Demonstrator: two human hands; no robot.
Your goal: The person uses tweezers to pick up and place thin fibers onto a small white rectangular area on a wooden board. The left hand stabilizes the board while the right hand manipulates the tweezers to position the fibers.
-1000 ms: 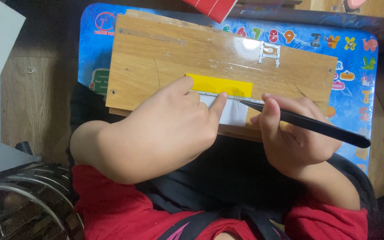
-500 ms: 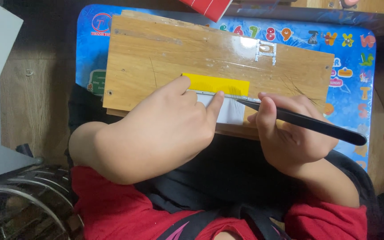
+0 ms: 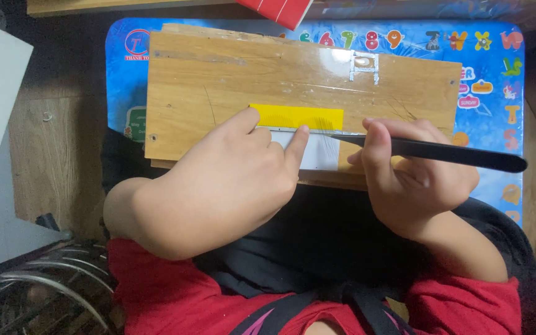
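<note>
Tweezers on the slip: keeping the paper pinned while we work

Pressure comes first; our left hand (image 3: 231,180) lies spread over the near edge of the worn wooden board (image 3: 218,80), forefinger and another fingertip bearing down on the white rectangular slip (image 3: 317,155) that sits just below, and touching, the bright yellow paper strip (image 3: 297,116). Our right hand (image 3: 414,180) is closed around the long black tweezers (image 3: 442,152), gripped pen-fashion, the fine tips reaching left to the seam between white and yellow; whether the tips are pinched on anything we cannot tell. To do this well, we judge, the left fingers should stay flat and close to the tips so the slip cannot skid; the tweezers should run low, nearly parallel to the board; the wrist should rest on the board's edge for steadiness. The board lies on a blue plastic children's table printed with coloured numerals (image 3: 497,56); a slip here would likely crease the paper.
</note>
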